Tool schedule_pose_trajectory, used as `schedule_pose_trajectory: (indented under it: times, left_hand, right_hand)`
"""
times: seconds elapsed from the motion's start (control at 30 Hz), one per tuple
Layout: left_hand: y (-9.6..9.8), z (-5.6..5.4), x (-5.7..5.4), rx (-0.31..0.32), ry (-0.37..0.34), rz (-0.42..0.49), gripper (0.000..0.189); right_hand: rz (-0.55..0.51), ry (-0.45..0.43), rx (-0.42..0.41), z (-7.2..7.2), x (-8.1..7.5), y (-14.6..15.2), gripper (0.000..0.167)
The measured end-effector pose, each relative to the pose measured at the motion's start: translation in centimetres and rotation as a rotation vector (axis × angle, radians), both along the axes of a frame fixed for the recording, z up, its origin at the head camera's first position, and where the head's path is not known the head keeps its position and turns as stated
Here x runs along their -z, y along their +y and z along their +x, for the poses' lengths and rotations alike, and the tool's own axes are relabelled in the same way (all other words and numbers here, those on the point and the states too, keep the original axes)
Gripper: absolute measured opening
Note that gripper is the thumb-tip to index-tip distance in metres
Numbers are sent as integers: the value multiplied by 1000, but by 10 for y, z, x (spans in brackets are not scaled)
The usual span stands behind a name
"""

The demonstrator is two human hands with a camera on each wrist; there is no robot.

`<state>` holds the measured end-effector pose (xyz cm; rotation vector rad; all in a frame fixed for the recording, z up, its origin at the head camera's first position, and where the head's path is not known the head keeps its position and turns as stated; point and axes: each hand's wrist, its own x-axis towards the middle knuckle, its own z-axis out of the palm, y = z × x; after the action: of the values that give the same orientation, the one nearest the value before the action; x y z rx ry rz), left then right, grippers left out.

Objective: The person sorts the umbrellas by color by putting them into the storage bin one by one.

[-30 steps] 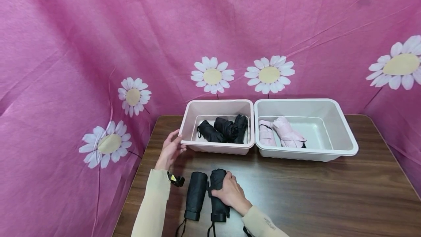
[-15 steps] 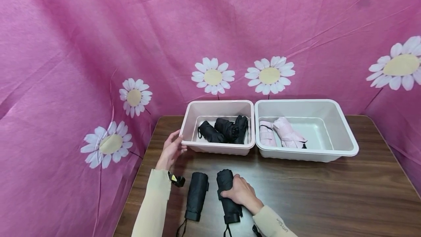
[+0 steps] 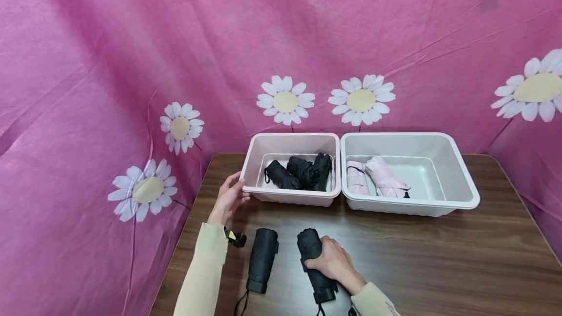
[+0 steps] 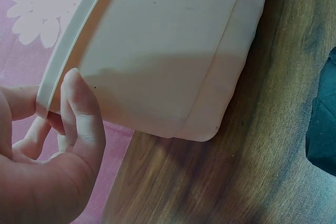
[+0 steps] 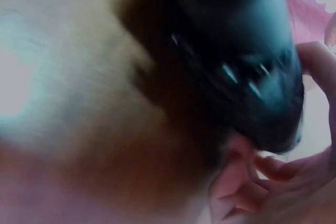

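My right hand (image 3: 334, 261) grips a black folding umbrella (image 3: 310, 245) around its middle, above the table's front part. The umbrella is tilted, its handle end and strap toward me; the right wrist view of this umbrella (image 5: 247, 77) is blurred. A second black folding umbrella (image 3: 262, 260) lies on the table to the left, its cord toward me. My left hand (image 3: 227, 201) holds the near left corner of the smaller light bin (image 3: 290, 198). In the left wrist view, thumb and fingers pinch the bin's rim (image 4: 68, 51). Several black umbrellas (image 3: 281, 175) lie inside that bin.
A larger whitish bin (image 3: 408, 205) stands against the smaller one on its right, with two pale pink folded umbrellas (image 3: 383, 177) in its left part. Both stand on the wooden table (image 3: 439, 257), in front of a pink flowered curtain (image 3: 307, 38).
My right hand has carried its black umbrella to the right, away from the second one, and the umbrella has turned a little. My left hand stays at the bin's corner.
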<state>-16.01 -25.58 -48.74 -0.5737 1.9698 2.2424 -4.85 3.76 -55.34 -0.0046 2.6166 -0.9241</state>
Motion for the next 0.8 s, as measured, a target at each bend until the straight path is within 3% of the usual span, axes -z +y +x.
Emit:
schedule_pose_trajectory:
  times: [0.3, 0.5, 0.8]
  left_hand:
    - [-1, -8, -1, -17, -112, -27, 44]
    - [1, -8, -4, -15, -117, -18, 44]
    - [-1, -8, -2, -20, -108, -20, 43]
  right_hand:
    - [23, 88, 15, 12, 4, 2, 66]
    - [62, 167, -19, 21, 6, -4, 65]
    - [74, 167, -67, 33, 4, -4, 71]
